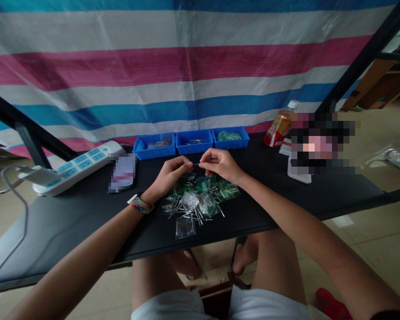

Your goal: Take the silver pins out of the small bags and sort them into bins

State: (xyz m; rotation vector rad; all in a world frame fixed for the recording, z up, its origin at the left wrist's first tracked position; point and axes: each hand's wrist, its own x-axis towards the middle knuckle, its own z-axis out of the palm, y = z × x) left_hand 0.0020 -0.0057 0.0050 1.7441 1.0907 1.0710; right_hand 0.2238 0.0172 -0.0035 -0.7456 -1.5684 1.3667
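Between my two hands runs a thin metal pin (196,165), pinched at each end above the table. My left hand (174,172) closes thumb and fingers on its left end. On the other end, my right hand (222,165) has its fingertips pressed together. Below them lies a loose pile of silvery metal pins (196,214), mixed with green plastic packets (229,190) and clear plastic bags (190,201). One small clear bag with brass-coloured pins (186,227) lies at the pile's front edge.
Three blue bins stand behind the pile: the left (154,147) holds bagged parts, the middle (194,142) loose pins, the right (231,138) green packets. A power strip (83,166) and a phone (122,172) lie left. A drink bottle (282,124) stands right.
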